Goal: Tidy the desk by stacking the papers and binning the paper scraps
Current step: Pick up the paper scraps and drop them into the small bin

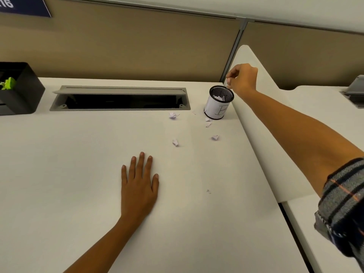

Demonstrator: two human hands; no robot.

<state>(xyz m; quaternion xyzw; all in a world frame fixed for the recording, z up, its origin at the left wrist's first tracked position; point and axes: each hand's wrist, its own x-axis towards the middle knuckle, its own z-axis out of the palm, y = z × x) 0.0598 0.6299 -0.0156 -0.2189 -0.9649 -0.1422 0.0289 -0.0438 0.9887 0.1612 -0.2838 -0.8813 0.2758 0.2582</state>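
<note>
Broadly, the white desk [78,174] is filling the view; the left hand [138,186] is lying flat on it, fingers spread; the right hand [243,78] is hovering over the mesh bin [218,102], fingertips pressed together, and whether they are pinching anything I cannot tell; 4 crumpled scraps [173,115] are lying nearby.

The table [78,174] is seen in off-white. On it, a black mesh cup [219,102] is wrapped in white paper marked with a thin dark letter. Just beside the cup, the paper scraps [173,115] are shown in pale lilac-white. Left of the cup, a grey cable tray [120,98] is framed around a black opening. Far left of the cup, a black box [21,89] is topped with bright green. A grey plaid sleeve [342,209] is crossed by navy and orange lines.
</note>
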